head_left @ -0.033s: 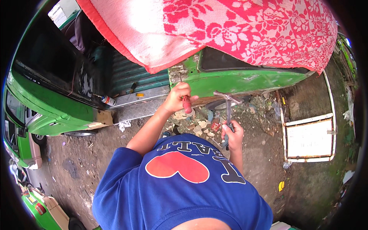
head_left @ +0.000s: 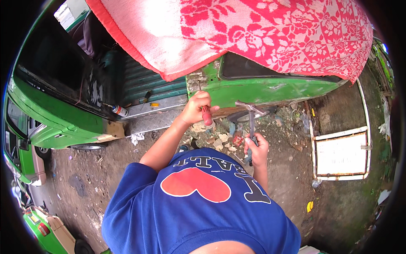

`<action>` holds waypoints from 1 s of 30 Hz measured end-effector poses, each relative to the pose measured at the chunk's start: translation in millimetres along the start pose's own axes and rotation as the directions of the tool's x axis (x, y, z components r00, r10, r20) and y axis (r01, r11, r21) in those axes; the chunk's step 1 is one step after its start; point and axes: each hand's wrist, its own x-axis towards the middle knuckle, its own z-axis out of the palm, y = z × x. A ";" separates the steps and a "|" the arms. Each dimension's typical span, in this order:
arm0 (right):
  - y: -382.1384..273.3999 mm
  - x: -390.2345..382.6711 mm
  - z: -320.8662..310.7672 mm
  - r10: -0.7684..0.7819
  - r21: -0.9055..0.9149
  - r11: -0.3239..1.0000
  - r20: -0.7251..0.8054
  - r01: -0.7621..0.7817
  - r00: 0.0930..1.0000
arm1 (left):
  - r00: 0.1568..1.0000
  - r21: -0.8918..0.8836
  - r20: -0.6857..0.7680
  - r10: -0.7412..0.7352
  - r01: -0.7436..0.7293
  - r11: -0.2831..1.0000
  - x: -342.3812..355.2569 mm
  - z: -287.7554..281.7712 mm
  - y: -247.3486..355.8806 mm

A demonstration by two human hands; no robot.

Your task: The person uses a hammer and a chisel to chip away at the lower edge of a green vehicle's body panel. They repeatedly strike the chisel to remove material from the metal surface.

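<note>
My left hand (head_left: 196,106) is closed round a screwdriver with a red handle (head_left: 206,116). Its thin shaft points away from me, toward a scraped, rusty patch (head_left: 196,78) on the green body panel (head_left: 258,89) of a vehicle; whether the tip touches the metal I cannot tell. Farther right and a little nearer to me, my right hand (head_left: 259,150) grips the lower handle of a hammer (head_left: 252,120). The hammer's metal head is uppermost, beside the panel's lower edge and apart from the screwdriver.
A red and pink floral blanket (head_left: 270,38) drapes over the vehicle. On the metal door sill (head_left: 158,111) lie a small yellow piece (head_left: 154,104) and a spray can (head_left: 119,111). Broken rubble (head_left: 222,139) litters the ground below. A rusty white frame (head_left: 341,152) lies at right.
</note>
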 end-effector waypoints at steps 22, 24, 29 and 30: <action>-5.1 19.9 -43.0 0.027 -0.061 0.998 0.134 -0.019 0.991 | 0.995 0.141 -0.093 0.034 -0.020 0.990 6.8 20.4 5.5; -5.4 19.9 -45.8 0.035 -0.054 0.998 0.140 -0.027 0.990 | 0.994 0.155 -0.100 0.034 -0.019 0.988 7.2 20.8 4.6; -7.6 19.5 -48.6 0.039 -0.046 0.998 0.142 -0.033 0.989 | 0.994 0.142 -0.110 0.019 -0.003 0.990 10.2 22.9 1.6; -6.7 19.5 -50.1 0.029 -0.047 0.999 0.147 -0.022 0.989 | 0.994 0.144 -0.112 0.022 -0.006 0.990 10.9 23.4 1.4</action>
